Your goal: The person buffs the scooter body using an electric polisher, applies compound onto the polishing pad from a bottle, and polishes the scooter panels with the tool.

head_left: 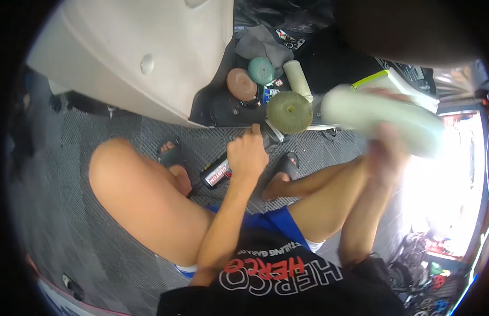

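Note:
My left hand [248, 154] is closed around the neck of a black polisher [216, 174] with a "CUSTOM" label on its body. At its front end, a worn yellow-green foam pad [298, 123] faces up. My right hand [387, 152] is raised on the right and wrapped around a pale, whitish-green bottle [360, 111], blurred by motion. Past the polisher, an orange-brown pad [241, 84] and a teal pad [261, 71] lie on a black floorboard. Beside them lies a cream-coloured cylindrical bottle [297, 79].
A large cream-white panel [139, 58] fills the upper left. Grey cloths [263, 46] lie behind the pads. A white box with a yellow-green edge [371, 79] sits behind the raised bottle. Grey textured floor tiles [123, 247] lie below; bright light enters at right.

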`<state>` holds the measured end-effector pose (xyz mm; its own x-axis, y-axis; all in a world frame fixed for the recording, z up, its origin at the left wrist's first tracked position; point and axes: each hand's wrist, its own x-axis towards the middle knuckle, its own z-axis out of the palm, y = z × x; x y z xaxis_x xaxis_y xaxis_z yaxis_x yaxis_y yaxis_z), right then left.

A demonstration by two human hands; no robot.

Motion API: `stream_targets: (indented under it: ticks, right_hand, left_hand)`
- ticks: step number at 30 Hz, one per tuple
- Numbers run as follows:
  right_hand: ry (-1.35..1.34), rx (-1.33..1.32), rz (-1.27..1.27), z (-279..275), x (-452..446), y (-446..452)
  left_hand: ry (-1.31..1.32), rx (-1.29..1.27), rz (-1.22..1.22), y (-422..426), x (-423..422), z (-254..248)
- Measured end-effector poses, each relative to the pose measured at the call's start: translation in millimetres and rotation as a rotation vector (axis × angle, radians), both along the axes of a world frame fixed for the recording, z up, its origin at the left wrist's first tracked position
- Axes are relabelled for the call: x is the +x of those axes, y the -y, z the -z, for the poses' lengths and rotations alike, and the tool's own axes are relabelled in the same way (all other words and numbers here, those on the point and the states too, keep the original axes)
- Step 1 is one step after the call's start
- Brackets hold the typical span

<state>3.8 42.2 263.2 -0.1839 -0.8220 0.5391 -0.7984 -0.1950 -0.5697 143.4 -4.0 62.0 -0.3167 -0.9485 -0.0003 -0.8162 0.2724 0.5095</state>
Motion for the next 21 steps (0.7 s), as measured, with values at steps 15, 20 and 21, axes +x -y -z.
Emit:
stream_targets:
  ticks: [15, 20, 21]
  right_hand:
    - [0.507, -0.123, -0.154, 5.4, -34.0, 7.4]
    - [0.637, -0.06, -0.241, 23.8, -24.0, 16.8]
    - [0.672, -0.056, -0.23, 28.0, -18.2, 20.4]
  left_hand:
    - [-0.021, 0.114, 0.037, -14.0, 4.7, -1.6]
    - [-0.024, -0.046, 0.039, -12.4, 1.8, 9.7]
    - [-0.015, -0.044, 0.041, -12.7, 1.4, 7.7]
